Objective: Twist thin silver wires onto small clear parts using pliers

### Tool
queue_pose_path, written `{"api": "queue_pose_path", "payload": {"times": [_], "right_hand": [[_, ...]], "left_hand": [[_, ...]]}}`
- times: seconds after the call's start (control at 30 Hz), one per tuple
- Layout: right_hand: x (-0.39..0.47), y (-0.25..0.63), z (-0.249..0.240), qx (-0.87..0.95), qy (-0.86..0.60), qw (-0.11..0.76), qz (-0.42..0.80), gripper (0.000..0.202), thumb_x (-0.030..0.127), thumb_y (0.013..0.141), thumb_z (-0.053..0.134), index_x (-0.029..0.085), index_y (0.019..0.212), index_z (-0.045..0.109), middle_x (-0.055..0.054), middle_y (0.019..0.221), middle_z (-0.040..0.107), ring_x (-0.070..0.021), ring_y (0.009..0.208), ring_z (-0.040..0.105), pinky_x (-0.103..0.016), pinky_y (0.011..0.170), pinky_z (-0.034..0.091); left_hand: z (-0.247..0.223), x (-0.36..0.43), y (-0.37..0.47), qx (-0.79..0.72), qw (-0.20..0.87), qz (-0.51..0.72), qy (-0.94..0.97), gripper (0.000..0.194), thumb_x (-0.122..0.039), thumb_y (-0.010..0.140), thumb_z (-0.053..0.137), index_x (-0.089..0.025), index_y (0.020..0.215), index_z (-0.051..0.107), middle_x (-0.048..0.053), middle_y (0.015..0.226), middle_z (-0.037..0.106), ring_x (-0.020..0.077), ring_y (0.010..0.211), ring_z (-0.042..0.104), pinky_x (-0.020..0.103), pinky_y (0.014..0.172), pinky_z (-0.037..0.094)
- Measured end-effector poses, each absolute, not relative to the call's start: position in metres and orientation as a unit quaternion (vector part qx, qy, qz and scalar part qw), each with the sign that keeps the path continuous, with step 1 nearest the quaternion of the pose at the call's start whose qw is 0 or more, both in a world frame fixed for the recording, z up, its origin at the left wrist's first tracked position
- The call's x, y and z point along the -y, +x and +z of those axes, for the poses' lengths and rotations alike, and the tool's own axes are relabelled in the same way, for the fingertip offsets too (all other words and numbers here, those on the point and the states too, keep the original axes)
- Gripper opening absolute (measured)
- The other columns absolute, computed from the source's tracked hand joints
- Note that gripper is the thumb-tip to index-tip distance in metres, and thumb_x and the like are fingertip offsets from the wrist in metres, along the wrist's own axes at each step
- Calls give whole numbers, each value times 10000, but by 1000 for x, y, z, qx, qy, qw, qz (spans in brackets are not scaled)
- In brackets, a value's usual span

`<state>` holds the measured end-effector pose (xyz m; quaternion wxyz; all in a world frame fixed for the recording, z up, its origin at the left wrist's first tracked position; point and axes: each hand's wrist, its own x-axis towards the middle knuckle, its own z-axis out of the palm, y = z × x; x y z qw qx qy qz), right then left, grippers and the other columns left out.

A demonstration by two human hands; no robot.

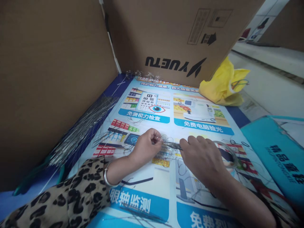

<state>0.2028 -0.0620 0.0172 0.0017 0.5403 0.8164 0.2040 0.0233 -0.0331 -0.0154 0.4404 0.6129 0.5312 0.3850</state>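
My left hand [147, 144] is closed in a pinch on a thin wire [168, 139], its thumb and forefinger near the middle of the printed sheet. Facing it, my right hand [201, 155] is wrapped around a pair of pliers [173, 145]. The slim metal jaws point left and meet the wire close to my left fingertips; the handles are hidden in my palm. Fine loops of wire lie beneath both hands. Beside my right hand rests a clear ring-shaped roll [234, 155].
A long bundle of straight wires [78, 136] lies along the left. Bent wire pieces [152, 77] sit at the back. Cardboard walls [166, 34] rise behind and left. A yellow bag [218, 84] and a teal box [268, 148] stand right. More wires [144, 213] lie in front.
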Motion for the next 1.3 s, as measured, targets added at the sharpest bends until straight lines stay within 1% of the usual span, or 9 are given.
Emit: {"api": "queue_pose_path", "payload": {"times": [0.27, 0.53, 0.77, 1.07, 1.3], "right_hand": [[60, 202, 13, -816, 542, -6, 204, 92, 154, 764, 505, 194, 703, 561, -43, 648, 534, -173, 627, 422, -310, 578, 137], [59, 203, 9, -819, 528, -15, 224, 115, 164, 796, 491, 201, 718, 566, -46, 650, 530, -180, 643, 409, -320, 587, 133], [56, 203, 7, -827, 511, -21, 232, 125, 164, 805, 491, 205, 711, 564, -42, 632, 516, -181, 638, 391, -321, 589, 128], [56, 203, 3, -826, 503, -38, 250, 119, 132, 781, 508, 203, 696, 553, -43, 621, 504, -180, 633, 371, -324, 588, 119], [54, 202, -1, -826, 500, -48, 254, 122, 138, 787, 508, 198, 697, 565, -43, 614, 510, -170, 623, 362, -317, 584, 115]], "left_hand": [[-16, 33, 24, -521, 450, 388, 613, 74, -149, 701, 555, -173, 746, 501, -27, 683, 573, 93, 628, 530, 202, 598, 404], [-13, 32, 22, -532, 463, 370, 604, 79, -194, 707, 568, -168, 751, 507, -21, 673, 566, 94, 599, 510, 209, 574, 394], [-9, 26, 16, -511, 484, 336, 626, 93, -166, 670, 580, -163, 738, 518, -29, 655, 556, 86, 584, 504, 201, 564, 387], [-10, 25, 15, -511, 497, 338, 614, 115, -137, 637, 581, -158, 737, 527, -35, 639, 560, 81, 576, 512, 194, 564, 393], [-11, 25, 15, -509, 515, 340, 600, 129, -110, 631, 579, -158, 736, 522, -44, 623, 547, 76, 562, 505, 193, 560, 389]]}}
